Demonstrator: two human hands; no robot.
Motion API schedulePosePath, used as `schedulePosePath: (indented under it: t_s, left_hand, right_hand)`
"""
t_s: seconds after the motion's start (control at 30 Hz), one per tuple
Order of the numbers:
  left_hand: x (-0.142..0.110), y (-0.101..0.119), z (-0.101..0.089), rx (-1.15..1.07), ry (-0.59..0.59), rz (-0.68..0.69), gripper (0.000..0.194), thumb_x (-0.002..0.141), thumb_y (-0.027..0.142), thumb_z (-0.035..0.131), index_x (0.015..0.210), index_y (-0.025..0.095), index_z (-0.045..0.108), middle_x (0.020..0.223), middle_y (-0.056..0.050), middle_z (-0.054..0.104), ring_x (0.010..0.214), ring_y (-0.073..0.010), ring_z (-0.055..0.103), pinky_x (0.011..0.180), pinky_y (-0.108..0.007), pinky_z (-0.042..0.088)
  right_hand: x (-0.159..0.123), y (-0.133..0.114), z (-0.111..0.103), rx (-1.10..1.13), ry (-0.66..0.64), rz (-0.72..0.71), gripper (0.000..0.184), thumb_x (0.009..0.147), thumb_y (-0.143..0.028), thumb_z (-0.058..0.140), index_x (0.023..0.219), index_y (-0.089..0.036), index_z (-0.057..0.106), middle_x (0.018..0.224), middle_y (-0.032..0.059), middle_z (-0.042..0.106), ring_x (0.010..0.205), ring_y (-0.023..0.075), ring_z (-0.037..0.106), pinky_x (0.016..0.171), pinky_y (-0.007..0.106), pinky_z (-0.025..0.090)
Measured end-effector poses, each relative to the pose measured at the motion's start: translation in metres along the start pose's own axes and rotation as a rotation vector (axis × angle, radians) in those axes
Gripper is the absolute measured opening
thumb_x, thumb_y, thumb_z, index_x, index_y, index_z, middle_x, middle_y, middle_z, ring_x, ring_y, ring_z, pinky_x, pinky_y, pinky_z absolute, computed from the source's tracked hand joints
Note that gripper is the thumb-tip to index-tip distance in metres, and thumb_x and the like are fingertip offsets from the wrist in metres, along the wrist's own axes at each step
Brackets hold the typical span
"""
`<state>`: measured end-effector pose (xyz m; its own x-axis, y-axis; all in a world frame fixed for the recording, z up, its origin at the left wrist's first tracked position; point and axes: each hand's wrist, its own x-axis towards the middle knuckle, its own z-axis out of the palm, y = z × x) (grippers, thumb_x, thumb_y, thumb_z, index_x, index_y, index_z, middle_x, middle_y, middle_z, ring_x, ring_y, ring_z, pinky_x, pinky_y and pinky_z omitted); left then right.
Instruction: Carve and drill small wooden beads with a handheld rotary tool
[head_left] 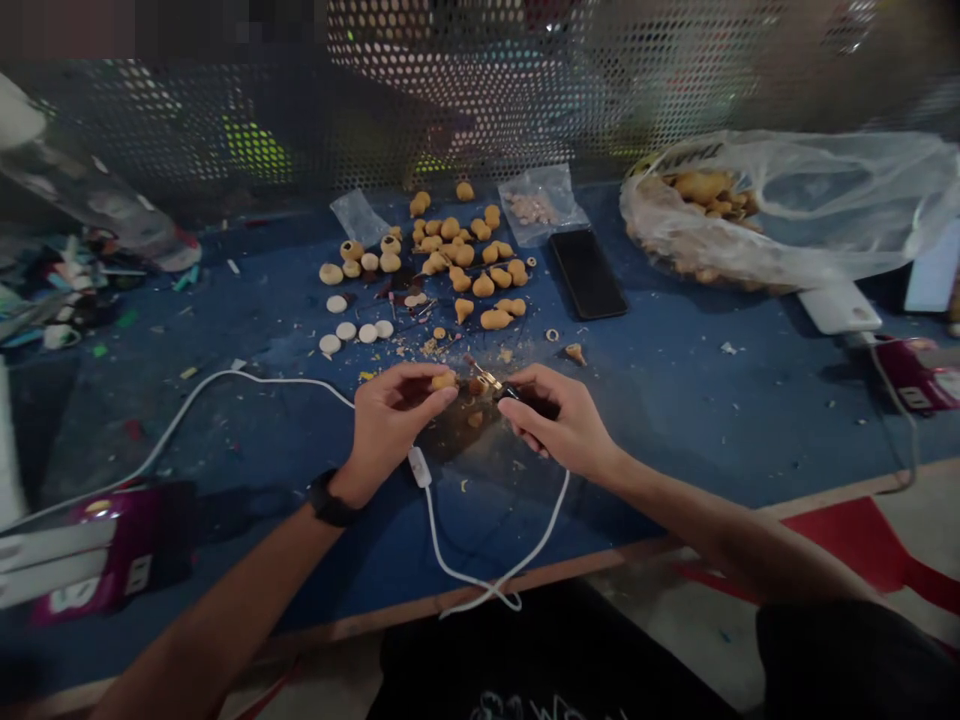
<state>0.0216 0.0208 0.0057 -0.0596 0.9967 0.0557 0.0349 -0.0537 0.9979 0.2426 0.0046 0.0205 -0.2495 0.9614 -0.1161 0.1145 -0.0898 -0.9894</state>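
My left hand (397, 410), with a dark watch on its wrist, pinches a small tan gourd (444, 381) between thumb and fingertips. Closed around a small black rotary tool (507, 393) is my right hand (559, 415). The tool's brass collet and thin bit (480, 371) point left and away from me, just right of the gourd; I cannot tell whether they touch. A white cord (553, 510) with an inline switch (419, 467) loops below both hands. Shavings and a brown gourd piece (475, 420) lie under them.
Small gourds (484, 286) cluster beyond my hands, with white discs (346, 331) to their left. A black phone (588, 274), a small clear bag (540, 205) and a large bag of gourds (780, 215) stand right. Perforated metal (465, 110) backs the blue table (675, 400). A bottle (112, 205) lies left.
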Motion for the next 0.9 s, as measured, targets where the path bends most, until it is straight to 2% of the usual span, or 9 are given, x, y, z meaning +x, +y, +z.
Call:
schedulePosePath:
  t_s: [0.13, 0.27, 0.43, 0.73, 0.9]
  left_hand:
    - [0.0, -0.004, -0.004, -0.036, -0.012, -0.046, 0.034, 0.07, 0.036, 0.095, 0.098, 0.02, 0.085, 0.098, -0.008, 0.085, 0.088, -0.0208, 0.081, 0.082, -0.033, 0.067]
    - [0.0, -0.006, -0.005, -0.084, -0.031, -0.059, 0.033, 0.074, 0.031, 0.093, 0.105, 0.022, 0.086, 0.101, -0.006, 0.085, 0.087, -0.0166, 0.08, 0.083, -0.027, 0.066]
    - [0.0, -0.007, -0.004, -0.12, -0.041, -0.037, 0.026, 0.078, 0.031, 0.09, 0.102, 0.022, 0.086, 0.103, -0.007, 0.085, 0.088, -0.016, 0.081, 0.083, -0.024, 0.066]
    - [-0.001, -0.006, -0.004, -0.094, -0.043, -0.064, 0.03, 0.068, 0.028, 0.095, 0.095, 0.02, 0.085, 0.083, -0.004, 0.083, 0.073, -0.0138, 0.077, 0.069, -0.021, 0.064]
    - [-0.003, -0.004, -0.003, -0.122, -0.077, -0.101, 0.03, 0.067, 0.027, 0.095, 0.094, 0.02, 0.085, 0.087, -0.006, 0.085, 0.077, -0.016, 0.08, 0.07, -0.023, 0.066]
  right_hand:
    - [-0.017, 0.008, 0.003, -0.026, 0.084, 0.016, 0.031, 0.093, -0.048, 0.073, 0.101, -0.02, 0.065, 0.061, -0.005, 0.061, 0.043, 0.0086, 0.05, 0.042, 0.023, 0.04]
    - [-0.022, 0.016, 0.005, -0.087, 0.113, -0.024, 0.03, 0.094, -0.049, 0.072, 0.101, -0.02, 0.067, 0.064, -0.0034, 0.062, 0.046, 0.0096, 0.052, 0.045, 0.024, 0.041]
    - [-0.021, 0.018, 0.005, -0.17, 0.094, -0.049, 0.027, 0.094, -0.046, 0.07, 0.104, -0.02, 0.068, 0.066, -0.0025, 0.062, 0.051, 0.0108, 0.053, 0.048, 0.024, 0.04]
    - [-0.021, 0.017, 0.006, -0.186, 0.091, -0.037, 0.025, 0.094, -0.042, 0.069, 0.106, -0.019, 0.067, 0.066, -0.0023, 0.064, 0.051, 0.0117, 0.054, 0.049, 0.026, 0.042]
    - [-0.02, 0.016, 0.01, -0.175, 0.09, -0.044, 0.024, 0.094, -0.041, 0.068, 0.107, -0.021, 0.067, 0.066, -0.0029, 0.064, 0.053, 0.0124, 0.056, 0.051, 0.026, 0.043]
